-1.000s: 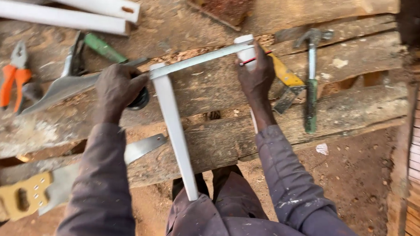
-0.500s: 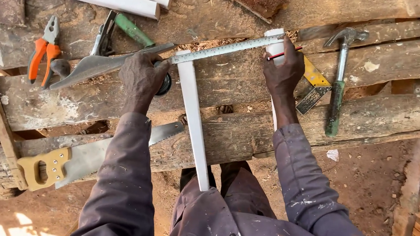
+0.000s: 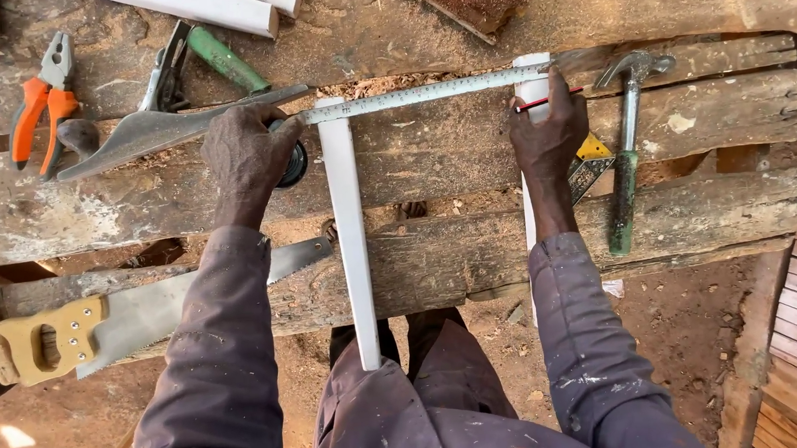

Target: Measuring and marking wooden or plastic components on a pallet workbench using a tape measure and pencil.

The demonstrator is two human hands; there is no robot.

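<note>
Tape measure (image 3: 426, 92) across two strips (hammer (image 3: 628, 149) right).

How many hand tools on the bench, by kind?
Pliers: 1
Handsaw: 1
Hammer: 1
Tape measure: 1, stretched between the left hand and right hand
Red pencil: 1
Trowel: 1
Green-handled tool: 1, kind unclear
Total: 7
</note>
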